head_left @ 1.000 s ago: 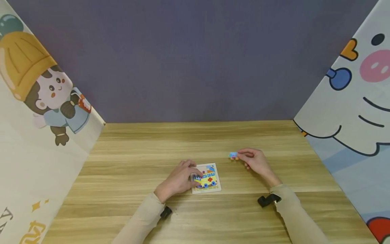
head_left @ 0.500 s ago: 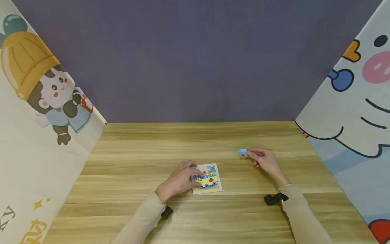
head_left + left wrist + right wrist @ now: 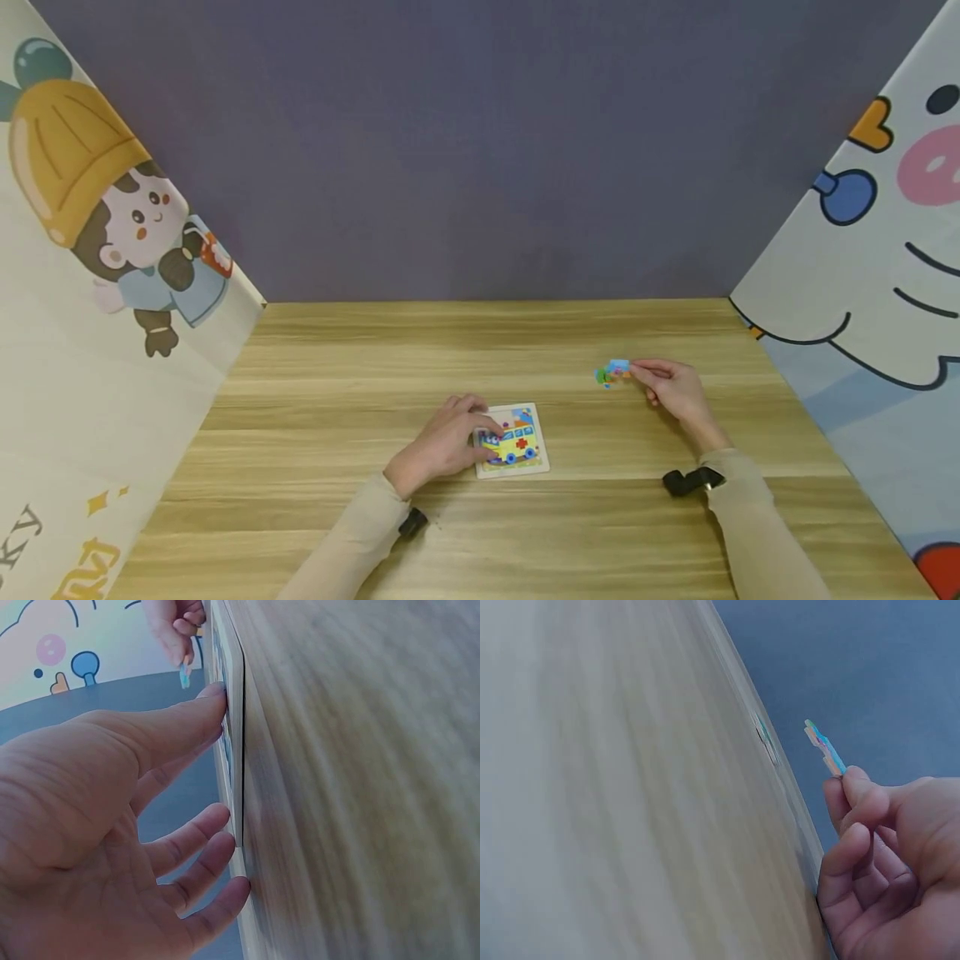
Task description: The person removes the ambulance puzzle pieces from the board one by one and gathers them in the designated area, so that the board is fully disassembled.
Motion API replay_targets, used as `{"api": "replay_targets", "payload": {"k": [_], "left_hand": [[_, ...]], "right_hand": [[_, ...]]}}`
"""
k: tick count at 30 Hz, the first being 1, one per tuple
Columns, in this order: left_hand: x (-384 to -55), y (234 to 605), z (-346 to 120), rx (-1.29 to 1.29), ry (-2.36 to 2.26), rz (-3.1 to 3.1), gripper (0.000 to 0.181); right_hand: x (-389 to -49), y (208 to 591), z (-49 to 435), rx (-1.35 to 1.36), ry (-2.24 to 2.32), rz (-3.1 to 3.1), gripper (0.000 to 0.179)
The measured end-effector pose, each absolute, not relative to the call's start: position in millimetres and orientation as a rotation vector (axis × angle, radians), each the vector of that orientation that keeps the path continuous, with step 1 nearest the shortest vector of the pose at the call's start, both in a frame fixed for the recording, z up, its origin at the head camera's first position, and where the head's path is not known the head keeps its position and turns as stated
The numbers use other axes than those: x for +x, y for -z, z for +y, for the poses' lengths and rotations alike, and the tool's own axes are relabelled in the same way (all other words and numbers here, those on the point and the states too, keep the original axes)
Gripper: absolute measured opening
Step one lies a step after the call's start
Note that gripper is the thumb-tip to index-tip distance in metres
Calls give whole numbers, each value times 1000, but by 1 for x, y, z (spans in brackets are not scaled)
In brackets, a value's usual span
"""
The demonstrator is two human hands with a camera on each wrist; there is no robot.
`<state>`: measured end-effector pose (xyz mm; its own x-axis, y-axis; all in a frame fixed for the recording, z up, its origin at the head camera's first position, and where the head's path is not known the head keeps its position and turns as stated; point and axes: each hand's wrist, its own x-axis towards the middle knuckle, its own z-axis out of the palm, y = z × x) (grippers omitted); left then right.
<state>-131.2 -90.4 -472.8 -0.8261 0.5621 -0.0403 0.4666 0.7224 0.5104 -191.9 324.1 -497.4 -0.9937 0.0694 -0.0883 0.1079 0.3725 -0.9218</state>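
My left hand (image 3: 438, 446) rests on a small square jigsaw puzzle (image 3: 521, 446) with a pale frame and a yellow ambulance picture. Its thumb and forefinger touch the picture surface, covering the left part; in the left wrist view the other fingers (image 3: 191, 838) extend loosely by the puzzle's edge. Farther right, my right hand (image 3: 678, 396) pinches a blue puzzle piece (image 3: 618, 367) between thumb and forefinger. The right wrist view shows this piece (image 3: 826, 750) edge-on, raised off the table. Just left of it, a green and blue puzzle piece (image 3: 602, 377) lies on the table.
The wood-grain table (image 3: 360, 358) ends at a dark grey back wall (image 3: 487, 167). Cartoon-printed panels stand at the left (image 3: 67, 350) and right (image 3: 885, 250). A black wrist camera (image 3: 690, 481) is strapped to the right wrist.
My right hand has moved right and slightly away with the blue puzzle piece. The green and blue piece on the table has come into view. My left hand stays on the puzzle.
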Motion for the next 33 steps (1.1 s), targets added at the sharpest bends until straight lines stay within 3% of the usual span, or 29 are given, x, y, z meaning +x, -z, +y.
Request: {"api": "replay_targets", "payload": {"k": [33], "left_hand": [[-133,476,-91,820,-741,2734,35]], "right_hand": [[-199,505,334,184,1342,2893,37]]}}
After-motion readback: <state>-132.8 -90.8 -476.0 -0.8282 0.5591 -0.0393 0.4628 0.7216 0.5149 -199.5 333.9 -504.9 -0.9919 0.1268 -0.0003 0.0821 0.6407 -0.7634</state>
